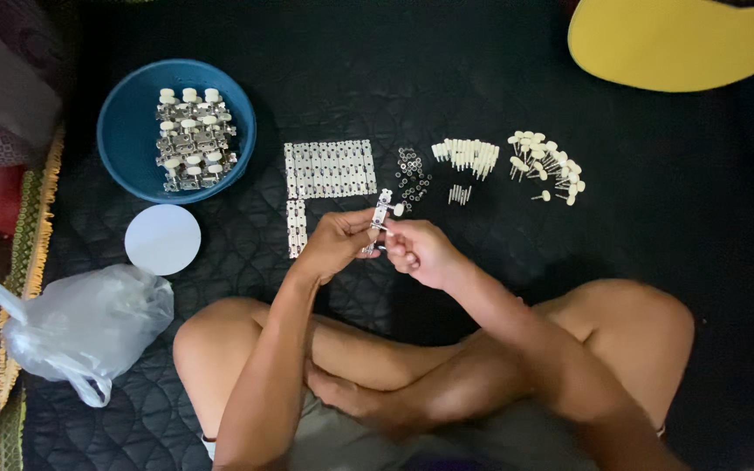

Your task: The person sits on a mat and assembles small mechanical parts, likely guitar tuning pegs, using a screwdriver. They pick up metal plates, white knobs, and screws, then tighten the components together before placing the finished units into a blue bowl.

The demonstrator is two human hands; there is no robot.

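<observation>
One blue bowl (pixel 124 131) sits near the quilt's left edge — one white round lid (pixel 162 239) below it, one clear plastic bag (pixel 89 323) lower still. One yellow board (pixel 682 44) fills the top right corner — small parts too many to count.

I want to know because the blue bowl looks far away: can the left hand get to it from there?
Probably yes. The left hand holds a metal strip together with the right hand, but the blue bowl sits up-left on the dark mat with nothing between.

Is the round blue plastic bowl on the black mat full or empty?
Partly full. The round blue plastic bowl holds a pile of metal tuner assemblies with cream knobs, with bare blue showing around it.
</observation>
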